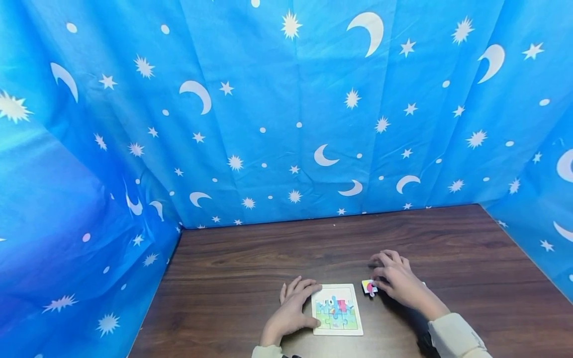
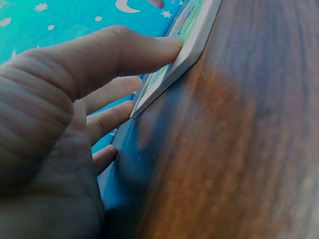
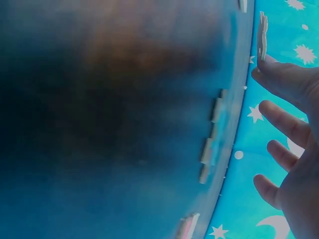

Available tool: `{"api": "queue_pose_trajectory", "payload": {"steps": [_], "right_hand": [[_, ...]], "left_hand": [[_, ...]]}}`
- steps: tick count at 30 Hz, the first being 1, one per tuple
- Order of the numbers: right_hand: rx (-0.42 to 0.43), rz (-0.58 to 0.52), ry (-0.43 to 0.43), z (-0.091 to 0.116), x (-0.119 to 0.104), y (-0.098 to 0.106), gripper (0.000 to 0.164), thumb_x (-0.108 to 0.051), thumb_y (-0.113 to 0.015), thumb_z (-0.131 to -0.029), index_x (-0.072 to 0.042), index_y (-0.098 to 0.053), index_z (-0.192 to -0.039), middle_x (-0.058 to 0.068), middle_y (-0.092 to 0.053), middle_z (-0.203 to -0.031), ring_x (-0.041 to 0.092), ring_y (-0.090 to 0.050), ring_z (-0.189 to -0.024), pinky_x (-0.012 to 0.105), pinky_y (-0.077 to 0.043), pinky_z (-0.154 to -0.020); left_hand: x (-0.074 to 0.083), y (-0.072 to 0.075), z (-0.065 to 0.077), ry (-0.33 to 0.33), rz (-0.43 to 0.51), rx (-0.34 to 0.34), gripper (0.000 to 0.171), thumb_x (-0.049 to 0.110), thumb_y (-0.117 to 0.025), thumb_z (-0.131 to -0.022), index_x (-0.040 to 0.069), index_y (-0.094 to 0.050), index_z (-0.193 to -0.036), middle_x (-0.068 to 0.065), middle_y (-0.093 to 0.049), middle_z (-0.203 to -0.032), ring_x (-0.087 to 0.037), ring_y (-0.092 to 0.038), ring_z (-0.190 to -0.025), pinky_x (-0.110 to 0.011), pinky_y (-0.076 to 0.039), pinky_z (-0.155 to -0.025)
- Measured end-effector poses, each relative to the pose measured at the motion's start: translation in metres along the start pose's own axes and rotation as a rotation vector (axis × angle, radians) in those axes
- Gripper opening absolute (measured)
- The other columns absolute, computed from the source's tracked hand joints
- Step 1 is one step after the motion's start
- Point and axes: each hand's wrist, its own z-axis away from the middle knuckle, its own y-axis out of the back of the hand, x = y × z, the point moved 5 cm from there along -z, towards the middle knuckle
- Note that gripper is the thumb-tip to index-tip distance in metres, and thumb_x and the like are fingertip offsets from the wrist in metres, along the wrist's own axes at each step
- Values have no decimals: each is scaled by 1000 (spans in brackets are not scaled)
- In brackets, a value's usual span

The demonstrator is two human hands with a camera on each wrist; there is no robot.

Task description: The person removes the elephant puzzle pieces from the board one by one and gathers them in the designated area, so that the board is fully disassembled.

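Observation:
A square jigsaw puzzle board (image 1: 337, 332) with a pale frame lies on the table, with colourful pieces fitted in its middle and lower part. My left hand (image 1: 292, 311) rests along the board's left side, fingers fairly straight; its thumb (image 2: 164, 50) presses on the frame. To the right of the board, my right hand (image 1: 400, 283) pinches a puzzle piece (image 1: 369, 287) with yellow, red and white on it between thumb and index finger. In the right wrist view this piece (image 3: 262, 37) is seen edge-on, above the tabletop, and the other fingers are spread away from it.
Several loose puzzle pieces (image 3: 207, 149) lie on the dark wooden table (image 1: 250, 258) near my right hand, mostly hidden by it in the head view. A blue curtain (image 1: 277, 99) with moons and stars hangs behind the table and at both sides.

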Motion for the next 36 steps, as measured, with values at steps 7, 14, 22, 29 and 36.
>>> {"api": "queue_pose_trajectory", "payload": {"steps": [7, 14, 22, 29, 36], "right_hand": [[-7, 15, -3, 3, 0, -3, 23, -7, -85, -76, -23, -70, -74, 12, -62, -116, 41, -48, -115, 64, -39, -81], [-51, 27, -32, 3, 0, -5, 20, -8, -85, -77, -21, -70, -74, 12, -62, -115, 41, -49, -112, 64, -40, -81], [-53, 16, -28, -2, -10, -2, 14, -11, -83, -80, -18, -72, -80, 12, -61, -114, 41, -49, -112, 64, -42, -81], [-132, -56, -4, -7, -30, -9, 11, -18, -82, -83, -21, -75, -91, 10, -60, -118, 39, -48, -116, 66, -40, -86], [-234, -110, 12, -6, -45, -24, 20, -28, -85, -79, -20, -77, -95, 10, -59, -121, 41, -45, -119, 69, -37, -88]], "left_hand": [[0, -1, -2, -7, 0, 9, 73, 13, -85, -71, 20, -60, -139, 0, -47, -148, -38, -17, -149, -72, 5, -111], [2, -1, -1, 4, 8, 15, 71, 12, -86, -70, 19, -62, -136, 0, -48, -147, -38, -18, -149, -71, 5, -111], [3, -2, -1, -6, -4, 22, 71, 11, -85, -70, 16, -61, -136, -2, -47, -147, -39, -18, -148, -72, 4, -111], [1, -2, -1, 16, -9, -16, 63, 15, -85, -74, 30, -67, -132, -1, -45, -149, -39, -14, -149, -73, 5, -110], [2, 0, 0, 22, -50, -31, 54, 18, -83, -74, 36, -74, -124, 0, -44, -150, -39, -13, -149, -73, 4, -111]]}}
